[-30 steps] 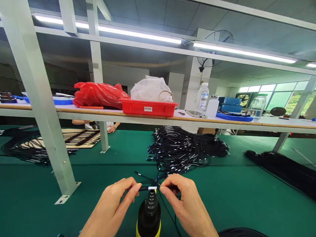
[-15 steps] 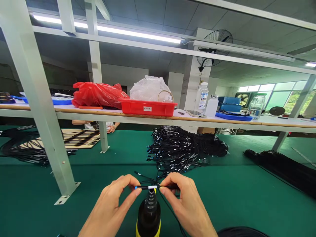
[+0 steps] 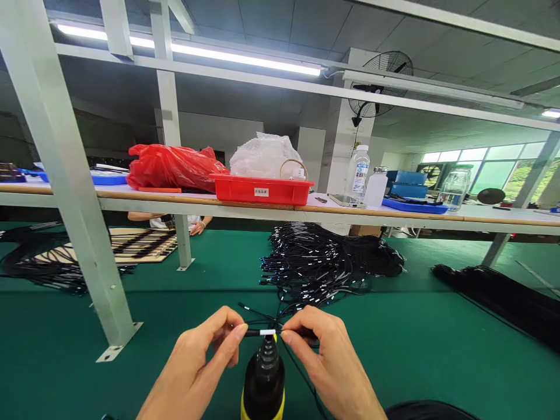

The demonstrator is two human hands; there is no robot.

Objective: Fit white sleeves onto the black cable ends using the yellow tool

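A thin black cable (image 3: 252,333) with a white sleeve (image 3: 267,332) is stretched level between my hands. My left hand (image 3: 207,350) pinches its left end between thumb and forefinger, covering the tip. My right hand (image 3: 321,353) pinches the cable just right of the white sleeve. Directly below the sleeve stands a black and yellow tool (image 3: 265,379) with a stepped black nozzle pointing up. Whether the sleeve touches the nozzle I cannot tell. Behind my hands lies a big bundle of black cables (image 3: 324,262) with white and blue marks.
A shelf (image 3: 262,210) crosses above the green table (image 3: 184,315), carrying a red tray (image 3: 262,191), a red bag (image 3: 175,166) and bottles (image 3: 359,172). A metal post (image 3: 87,204) stands at left. More black cables (image 3: 494,297) lie at right. Across the table, a person's hand (image 3: 198,227) shows.
My left thumb and fingers have shifted slightly and now cover the cable's blue tip, which showed before. The white sleeve has moved a little left. My right hand has hardly moved.
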